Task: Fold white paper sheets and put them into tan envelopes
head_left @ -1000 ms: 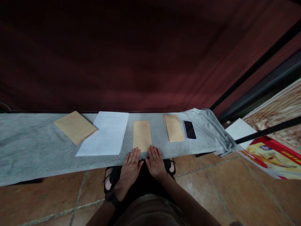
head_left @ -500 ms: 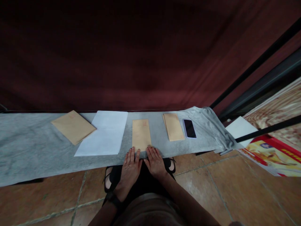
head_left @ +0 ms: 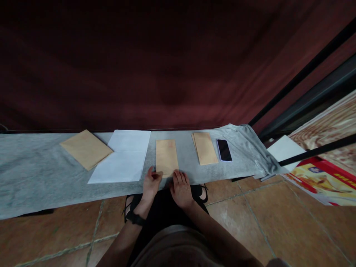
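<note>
A brown paper envelope (head_left: 166,156) with a small red print at its top right lies upright in front of me on the grey cloth. My left hand (head_left: 151,185), with a dark band on its wrist, is curled at the lower left corner, thumb and fingers pinching the edge there. On the lower right corner, my right hand (head_left: 182,188) rests with its fingers stretched forward and lying flat. Between the hands, a narrow strip along the envelope's bottom edge shows.
White paper sheets (head_left: 122,159) lie left, with more brown envelopes (head_left: 86,149) overlapping them. Right of centre are other brown envelopes (head_left: 205,149) and a phone (head_left: 224,150). The grey cloth (head_left: 36,170) covers a narrow table. A red and yellow box (head_left: 322,181) stands at far right.
My left hand has gone from lying flat at the envelope's bottom edge to a curled pinch at its lower left corner. My right hand has stayed almost in place.
</note>
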Motion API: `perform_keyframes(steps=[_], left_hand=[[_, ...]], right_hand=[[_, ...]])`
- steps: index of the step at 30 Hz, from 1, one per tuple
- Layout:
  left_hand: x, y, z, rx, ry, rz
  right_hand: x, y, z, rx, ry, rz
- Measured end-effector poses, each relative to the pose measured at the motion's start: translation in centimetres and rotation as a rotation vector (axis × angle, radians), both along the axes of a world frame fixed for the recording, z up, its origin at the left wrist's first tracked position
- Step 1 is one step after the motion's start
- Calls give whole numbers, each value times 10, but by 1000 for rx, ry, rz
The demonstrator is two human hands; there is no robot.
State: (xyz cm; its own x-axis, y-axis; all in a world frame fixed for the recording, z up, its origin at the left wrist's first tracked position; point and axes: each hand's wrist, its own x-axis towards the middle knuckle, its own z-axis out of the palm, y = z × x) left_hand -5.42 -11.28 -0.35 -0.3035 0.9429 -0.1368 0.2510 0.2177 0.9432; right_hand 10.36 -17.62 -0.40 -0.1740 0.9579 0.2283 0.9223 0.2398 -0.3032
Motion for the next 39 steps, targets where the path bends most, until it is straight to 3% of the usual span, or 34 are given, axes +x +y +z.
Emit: perform_keyframes(steps=[4, 9, 12, 16, 21, 26, 29, 31, 35, 39], left_hand=[[3, 5, 9, -23, -90, 9], [27, -2, 46, 107, -233, -112], [39, -7, 61, 93, -357, -133], [42, -10, 55, -75, -436, -64], [40, -11, 37, -152, -436, -143], [27, 1, 27, -176, -356, -89], [17, 7, 20, -203, -320, -59], [14, 7, 17, -227, -315, -57], [18, -1, 14, -260, -334, -75], [21, -6, 14, -279, -325, -96]], right_hand=[[-5, 8, 13, -37, -1, -52], [2, 29, 32, -57, 160, -149], [10, 43, 34, -90, 642, -227], [6, 50, 27, -264, 1363, -313], [-18, 39, 13, -531, 1751, -281], [-24, 30, 9, -795, 1679, -195], [-14, 24, 13, -840, 1533, -142], [-4, 21, 16, -667, 1264, -111], [21, 14, 18, -155, 594, 31], [36, 10, 9, -36, 162, 221]])
